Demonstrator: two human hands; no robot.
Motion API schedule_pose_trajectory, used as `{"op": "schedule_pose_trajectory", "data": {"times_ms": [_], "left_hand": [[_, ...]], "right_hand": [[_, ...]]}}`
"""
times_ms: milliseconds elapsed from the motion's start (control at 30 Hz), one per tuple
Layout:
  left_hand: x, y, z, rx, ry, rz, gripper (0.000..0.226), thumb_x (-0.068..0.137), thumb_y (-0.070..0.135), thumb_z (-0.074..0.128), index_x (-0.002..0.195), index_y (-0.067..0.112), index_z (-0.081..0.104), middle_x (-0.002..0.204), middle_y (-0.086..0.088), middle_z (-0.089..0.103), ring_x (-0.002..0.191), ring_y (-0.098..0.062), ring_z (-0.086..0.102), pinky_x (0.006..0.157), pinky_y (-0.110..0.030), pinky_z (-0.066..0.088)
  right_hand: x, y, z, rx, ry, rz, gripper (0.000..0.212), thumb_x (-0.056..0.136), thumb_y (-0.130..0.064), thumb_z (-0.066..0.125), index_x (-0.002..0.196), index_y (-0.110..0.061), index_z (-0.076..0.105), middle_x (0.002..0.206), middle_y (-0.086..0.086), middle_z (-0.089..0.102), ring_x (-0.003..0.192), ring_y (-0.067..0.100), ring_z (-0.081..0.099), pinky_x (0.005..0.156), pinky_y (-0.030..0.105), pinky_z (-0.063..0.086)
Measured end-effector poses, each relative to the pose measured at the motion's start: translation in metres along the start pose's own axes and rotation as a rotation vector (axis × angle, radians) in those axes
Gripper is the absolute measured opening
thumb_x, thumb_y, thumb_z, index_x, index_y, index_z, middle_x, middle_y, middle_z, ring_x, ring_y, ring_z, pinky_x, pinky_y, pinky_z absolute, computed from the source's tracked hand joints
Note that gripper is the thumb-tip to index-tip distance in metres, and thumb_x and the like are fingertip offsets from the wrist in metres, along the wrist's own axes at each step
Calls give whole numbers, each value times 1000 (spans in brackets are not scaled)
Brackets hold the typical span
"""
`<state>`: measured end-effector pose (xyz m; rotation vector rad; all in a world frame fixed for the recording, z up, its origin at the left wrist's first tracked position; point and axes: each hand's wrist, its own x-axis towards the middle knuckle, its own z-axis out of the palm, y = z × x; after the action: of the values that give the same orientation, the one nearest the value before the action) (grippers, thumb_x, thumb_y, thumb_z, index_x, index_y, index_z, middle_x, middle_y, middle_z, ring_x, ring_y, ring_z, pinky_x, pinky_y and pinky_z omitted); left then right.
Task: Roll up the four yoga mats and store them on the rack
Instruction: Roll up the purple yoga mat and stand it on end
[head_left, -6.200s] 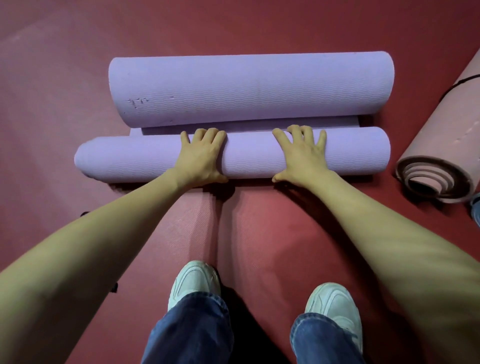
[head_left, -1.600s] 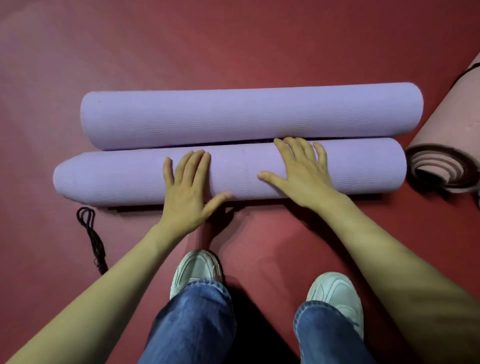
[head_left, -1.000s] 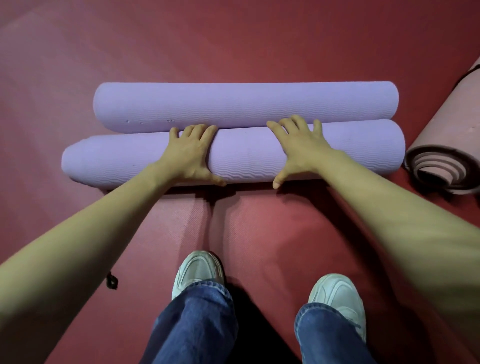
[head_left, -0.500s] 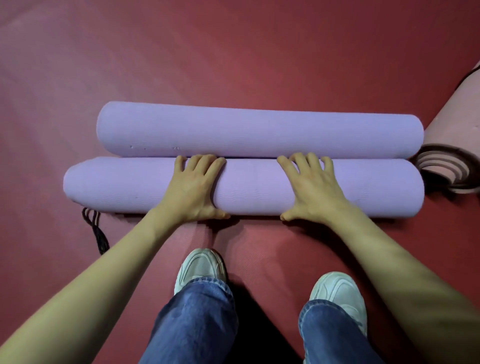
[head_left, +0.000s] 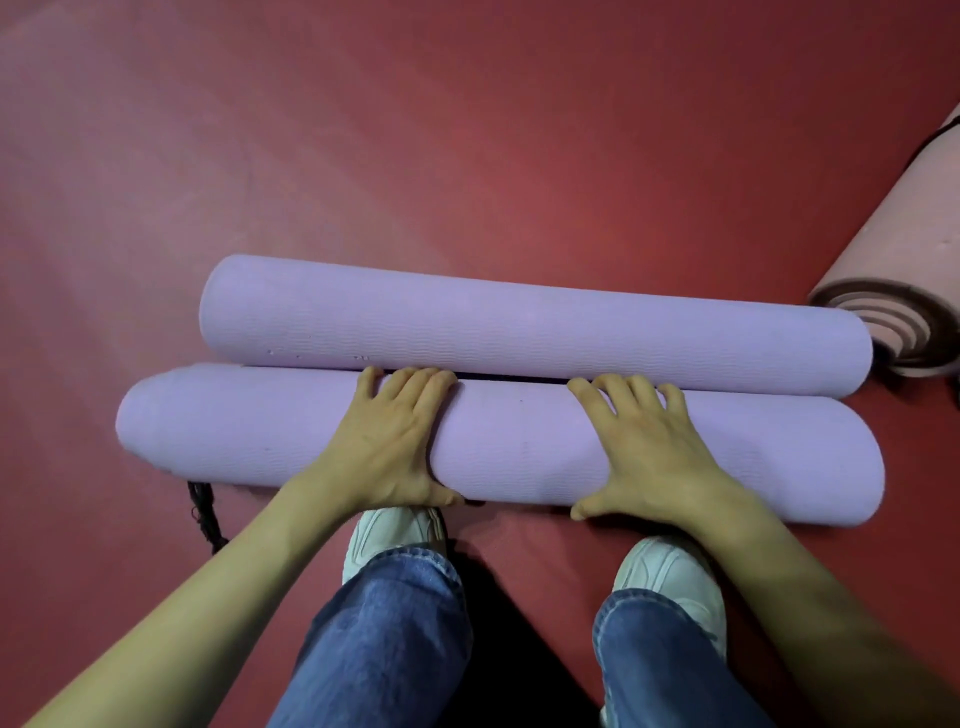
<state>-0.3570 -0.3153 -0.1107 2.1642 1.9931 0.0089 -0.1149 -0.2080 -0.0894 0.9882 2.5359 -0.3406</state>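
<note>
Left hand (head_left: 387, 441) and right hand (head_left: 649, 447) spread flat, palms down, on near lilac roll (head_left: 498, 449), floor (head_left: 467, 156), touching far roll (head_left: 519, 327). Advice: press evenly, keep ends aligned, tension tight.

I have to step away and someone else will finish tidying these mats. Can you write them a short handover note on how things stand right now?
Left hand and right hand: both flat, palms down on the near purple roll, fingers spread over its top, not closed around it.
The near roll lies against the far purple roll on the red floor. A rolled pink mat lies at the right edge. A black strap lies on the floor by the near roll's left end.
Done: three rolls visible.
Left: any fourth mat and the rack are out of view; nothing is stored yet.
</note>
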Motion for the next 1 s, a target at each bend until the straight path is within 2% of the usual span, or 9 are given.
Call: {"op": "schedule_pose_trajectory", "data": {"times_ms": [133, 200, 267, 367, 467, 533, 733, 833, 1000], "left_hand": [[23, -15, -16, -108, -129, -18, 112, 33, 88, 53, 120, 18, 47, 116, 2, 60, 108, -22, 56, 95, -39, 36], [38, -22, -24, -193, -222, -50, 117, 30, 90, 51, 125, 22, 46, 125, 4, 56, 117, -20, 50, 100, -36, 33], [45, -28, -28, -256, -208, -46, 121, 31, 92, 51, 129, 22, 51, 134, 2, 51, 124, -21, 45, 105, -40, 34], [39, -36, -20, -350, 128, -153, 99, 47, 91, 51, 115, 21, 67, 124, -4, 56, 116, -27, 50, 99, -45, 40], [43, -25, -7, -309, 517, -424, 60, 65, 71, 60, 95, 20, 72, 101, -6, 60, 101, -29, 51, 89, -37, 33], [58, -19, 0, -275, 603, -511, 42, 74, 59, 61, 89, 20, 70, 95, -6, 58, 97, -28, 49, 84, -34, 27], [75, -30, -3, -220, 704, -215, 26, 91, 34, 58, 84, 10, 66, 83, -7, 61, 83, -22, 47, 74, -33, 30], [65, -26, 3, -190, 624, -96, 42, 90, 43, 58, 102, 4, 65, 104, -12, 63, 99, -29, 53, 87, -41, 37], [53, -23, 18, 21, 335, -71, 111, 68, 77, 53, 142, -3, 34, 141, -22, 37, 134, -35, 30, 112, -54, 15]], "right_hand": [[13, 6, -21, 223, -23, 46, 112, 55, -94, 32, 144, -27, 29, 146, -5, 35, 134, 18, 30, 111, 38, 20], [30, 9, -25, 396, 47, 125, 87, 74, -86, 24, 129, -24, 51, 136, -2, 51, 128, 20, 43, 105, 39, 31], [47, 9, -22, 364, 120, 174, 75, 89, -69, 21, 139, -17, 41, 148, 6, 39, 138, 23, 31, 112, 41, 24], [58, 1, -11, 252, 311, 149, 64, 98, -55, 25, 151, -20, 16, 159, 8, 9, 147, 23, 7, 117, 45, 6], [52, -11, 2, 258, 563, 127, 65, 92, -52, 31, 143, -13, 39, 149, 14, 38, 138, 31, 33, 113, 49, 16], [46, -13, 16, 197, 610, 106, 69, 88, -53, 39, 143, -11, 39, 146, 16, 40, 137, 32, 34, 114, 48, 11], [55, 5, 18, 83, 572, 53, 109, 62, -60, 73, 148, -14, 24, 149, 13, 32, 137, 28, 22, 113, 45, 1], [65, 11, 12, 122, 596, 8, 108, 58, -57, 78, 144, -11, 33, 141, 12, 36, 131, 28, 28, 111, 50, 9], [72, 25, 16, 72, 692, -75, 86, 73, -62, 57, 138, -8, 39, 137, 17, 42, 125, 32, 35, 108, 51, 23]]}}
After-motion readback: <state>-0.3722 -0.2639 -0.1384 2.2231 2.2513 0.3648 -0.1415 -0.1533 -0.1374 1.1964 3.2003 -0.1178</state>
